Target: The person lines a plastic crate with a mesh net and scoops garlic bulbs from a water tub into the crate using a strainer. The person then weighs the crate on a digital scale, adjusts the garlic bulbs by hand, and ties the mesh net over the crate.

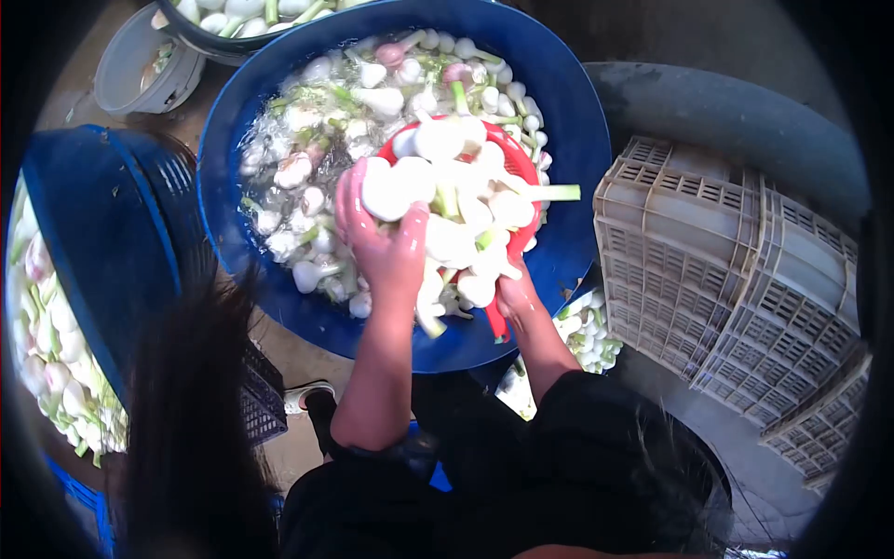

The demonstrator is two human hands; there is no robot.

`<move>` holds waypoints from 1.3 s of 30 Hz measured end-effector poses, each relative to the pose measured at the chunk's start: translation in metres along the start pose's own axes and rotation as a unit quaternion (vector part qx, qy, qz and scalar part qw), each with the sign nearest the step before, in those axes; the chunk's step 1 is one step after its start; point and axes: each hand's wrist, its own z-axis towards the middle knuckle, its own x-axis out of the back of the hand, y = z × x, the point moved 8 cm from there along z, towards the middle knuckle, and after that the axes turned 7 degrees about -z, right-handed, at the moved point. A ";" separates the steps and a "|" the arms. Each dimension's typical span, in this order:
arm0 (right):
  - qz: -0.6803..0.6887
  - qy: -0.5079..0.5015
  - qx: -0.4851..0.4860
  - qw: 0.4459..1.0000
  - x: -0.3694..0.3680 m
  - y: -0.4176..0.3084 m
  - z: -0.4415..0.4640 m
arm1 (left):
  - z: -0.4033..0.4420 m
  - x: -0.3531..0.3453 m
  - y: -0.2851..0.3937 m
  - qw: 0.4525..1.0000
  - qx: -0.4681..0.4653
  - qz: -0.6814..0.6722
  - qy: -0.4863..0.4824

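Note:
My left hand [386, 247] is closed around a white garlic bulb [380, 189] at the left side of a heap of trimmed garlic [452, 242]. The heap fills a red colander [529, 168], whose rim shows at the top and right. My right hand [518, 291] grips the colander at its lower right edge, its fingers partly hidden beneath. Colander and hands are over a large blue tub [216, 177]. In the tub's water float many garlic bulbs [298, 168], some purplish, with short green stems.
Pale plastic crates [670, 242] stand stacked at the right. At the left are a blue container [88, 224] and piled garlic [60, 363]. A white bucket [126, 74] and a dark basin of garlic [209, 42] stand at the upper left. More garlic [589, 335] lies below the tub.

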 end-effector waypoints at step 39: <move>-0.022 0.014 -0.070 0.997 0.012 0.038 -0.121 | -0.113 0.012 0.025 0.975 -0.010 0.190 0.116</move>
